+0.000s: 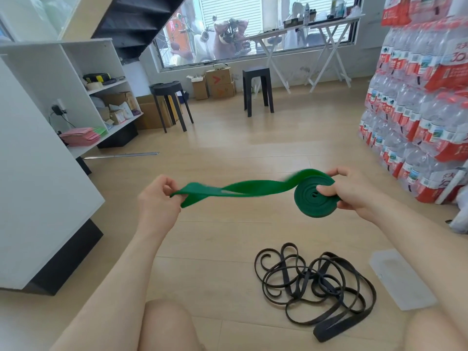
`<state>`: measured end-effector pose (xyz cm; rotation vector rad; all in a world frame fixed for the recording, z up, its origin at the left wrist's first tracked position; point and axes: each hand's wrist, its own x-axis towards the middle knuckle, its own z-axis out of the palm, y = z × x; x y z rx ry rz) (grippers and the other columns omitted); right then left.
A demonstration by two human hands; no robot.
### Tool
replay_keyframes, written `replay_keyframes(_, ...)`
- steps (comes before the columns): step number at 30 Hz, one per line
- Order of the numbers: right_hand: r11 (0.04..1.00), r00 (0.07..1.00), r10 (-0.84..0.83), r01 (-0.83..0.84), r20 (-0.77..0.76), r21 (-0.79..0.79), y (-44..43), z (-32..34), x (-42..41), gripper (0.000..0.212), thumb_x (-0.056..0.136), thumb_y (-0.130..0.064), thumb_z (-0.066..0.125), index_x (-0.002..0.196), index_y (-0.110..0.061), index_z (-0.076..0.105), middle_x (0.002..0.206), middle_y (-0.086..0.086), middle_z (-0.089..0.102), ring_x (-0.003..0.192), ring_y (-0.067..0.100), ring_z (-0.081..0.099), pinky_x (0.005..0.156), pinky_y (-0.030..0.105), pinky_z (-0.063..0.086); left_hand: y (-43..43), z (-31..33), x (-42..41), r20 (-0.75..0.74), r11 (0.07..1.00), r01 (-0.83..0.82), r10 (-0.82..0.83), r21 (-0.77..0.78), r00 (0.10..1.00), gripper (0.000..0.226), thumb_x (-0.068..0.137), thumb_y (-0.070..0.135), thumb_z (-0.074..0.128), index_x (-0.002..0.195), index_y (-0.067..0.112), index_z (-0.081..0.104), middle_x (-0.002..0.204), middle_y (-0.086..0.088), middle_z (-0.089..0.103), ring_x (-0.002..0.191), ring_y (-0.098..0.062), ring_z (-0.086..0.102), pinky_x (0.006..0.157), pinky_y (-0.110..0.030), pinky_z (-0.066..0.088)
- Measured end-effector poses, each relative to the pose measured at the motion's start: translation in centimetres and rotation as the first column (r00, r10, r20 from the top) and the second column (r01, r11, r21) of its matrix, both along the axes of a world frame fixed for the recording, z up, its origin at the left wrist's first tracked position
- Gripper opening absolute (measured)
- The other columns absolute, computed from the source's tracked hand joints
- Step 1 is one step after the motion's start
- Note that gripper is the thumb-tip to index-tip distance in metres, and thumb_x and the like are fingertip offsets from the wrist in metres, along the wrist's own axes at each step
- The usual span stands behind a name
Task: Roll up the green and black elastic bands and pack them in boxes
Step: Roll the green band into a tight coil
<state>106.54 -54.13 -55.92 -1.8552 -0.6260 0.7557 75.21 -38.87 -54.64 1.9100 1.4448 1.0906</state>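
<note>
A green elastic band (253, 189) hangs in the air between my hands, above the wooden floor. Its right part is wound into a flat coil, and my right hand (354, 190) grips that coil with the thumb on its centre. The loose tail twists once on its way left, where my left hand (158, 198) pinches its end. Several black elastic bands (319, 287) lie in a loose tangle on the floor at the lower right, below the coil.
A clear flat plastic piece (402, 282) lies on the floor right of the black bands. Stacked packs of water bottles (417, 110) fill the right side. A white shelf unit (50, 122) stands at left, two black stools (257, 89) farther off. My knees show at the bottom edge.
</note>
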Motion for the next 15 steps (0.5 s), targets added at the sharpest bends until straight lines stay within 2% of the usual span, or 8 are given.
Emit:
replay_keyframes(1,0.999,0.999,0.033,-0.033,0.017,-0.01,-0.1,0.1,-0.2,0.024,0.082,-0.007,0.073,0.088,-0.025,0.058,0.085,0.01,0.066,0.071,0.02,0.056,0.05,0.027,0.039,0.0,0.1,-0.1,0.009,0.998,-0.029,0.029,0.053,1.0,0.018,0.084,0.011,0.068,0.079,0.015,0.052,0.078,-0.01,0.064,0.069,-0.029,0.062,0.062,-0.04,0.054)
replay_keyframes(4,0.994,0.993,0.111,-0.11,0.042,-0.018,-0.3,0.6,-0.6,0.025,0.082,-0.004,0.072,0.088,-0.025,0.058,0.078,0.01,0.063,0.067,0.019,0.053,0.052,0.027,0.038,0.0,0.2,-0.6,0.019,0.986,-0.11,0.108,0.126,0.994,0.016,0.091,0.017,0.059,0.082,0.013,0.047,0.08,-0.012,0.06,0.07,-0.025,0.056,0.058,-0.033,0.048)
replay_keyframes(6,0.99,0.988,0.142,-0.141,0.055,-0.02,-0.5,1.0,-0.7,0.025,0.083,-0.004,0.072,0.09,-0.024,0.059,0.074,0.009,0.062,0.063,0.018,0.053,0.053,0.027,0.037,0.5,-0.1,-1.0,-0.024,0.99,-0.132,0.133,0.051,0.991,0.01,0.093,0.016,0.057,0.09,0.014,0.047,0.085,-0.01,0.061,0.076,-0.024,0.059,0.064,-0.037,0.05)
replay_keyframes(8,0.984,0.979,0.18,-0.179,0.093,-0.026,-0.9,1.6,-0.7,0.023,0.084,-0.004,0.071,0.093,-0.022,0.061,0.073,0.01,0.062,0.064,0.019,0.052,0.054,0.028,0.037,1.1,-0.8,-1.6,-0.052,0.983,-0.104,0.098,-0.15,0.994,0.021,0.094,0.009,0.053,0.107,0.022,0.044,0.095,-0.01,0.063,0.075,-0.021,0.064,0.062,-0.036,0.053)
replay_keyframes(10,0.972,0.962,0.234,-0.233,0.139,-0.027,-1.3,2.2,-0.8,0.022,0.084,-0.003,0.07,0.093,-0.022,0.062,0.079,0.015,0.064,0.066,0.021,0.053,0.056,0.029,0.037,0.8,-1.2,-2.3,-0.052,0.912,0.014,-0.038,-0.411,0.998,0.042,0.093,0.002,0.053,0.122,0.031,0.04,0.102,-0.013,0.065,0.073,-0.021,0.064,0.053,-0.029,0.051)
replay_keyframes(12,0.952,0.925,0.304,-0.303,0.227,-0.038,-1.5,3.1,-1.0,0.022,0.084,-0.003,0.07,0.093,-0.022,0.062,0.086,0.016,0.069,0.067,0.022,0.056,0.053,0.028,0.039,0.2,-1.5,-3.0,-0.135,0.758,0.13,-0.277,-0.639,0.951,0.044,0.089,-0.002,0.058,0.12,0.027,0.049,0.107,-0.014,0.066,0.077,-0.019,0.063,0.053,-0.022,0.052)
replay_keyframes(14,0.922,0.862,0.382,-0.38,0.333,-0.075,-1.6,4.0,-1.6,0.024,0.083,-0.005,0.071,0.093,-0.026,0.063,0.088,0.01,0.072,0.07,0.02,0.063,0.052,0.025,0.044,-0.1,-1.6,-3.1,-0.284,0.581,0.144,-0.58,-0.801,0.764,0.046,0.083,0.001,0.067,0.12,0.027,0.056,0.106,-0.007,0.066,0.087,-0.014,0.063,0.065,-0.02,0.053)
replay_keyframes(15,0.903,0.824,0.422,-0.42,0.377,-0.093,-1.6,4.5,-2.1,0.026,0.082,-0.007,0.072,0.092,-0.029,0.063,0.087,0.006,0.072,0.073,0.019,0.066,0.056,0.025,0.048,-0.3,-1.5,-2.9,-0.35,0.547,0.134,-0.685,-0.826,0.639,0.049,0.081,0.004,0.07,0.122,0.028,0.056,0.105,-0.002,0.064,0.091,-0.013,0.062,0.071,-0.02,0.052)
